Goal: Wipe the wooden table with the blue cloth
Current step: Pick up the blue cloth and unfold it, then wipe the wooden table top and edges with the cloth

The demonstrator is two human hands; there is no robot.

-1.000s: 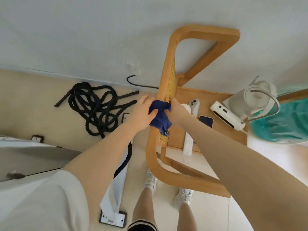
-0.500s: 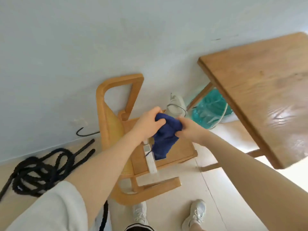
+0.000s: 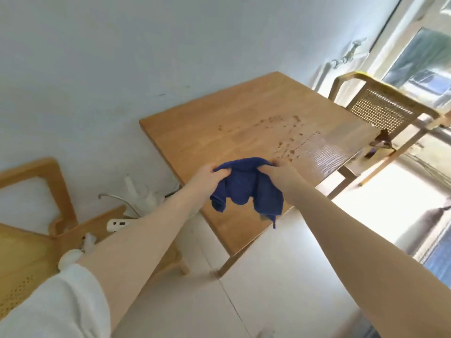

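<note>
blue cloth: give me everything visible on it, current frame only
The blue cloth is dark blue, soft, towel-like fabric, bunched and unfolded. The left hand and right hand each pinch its top edge, so it stretches between them and hangs in loose folds with one thin corner trailing lowest. It is held in front of the wooden table; whether it touches the top is unclear.
</note>
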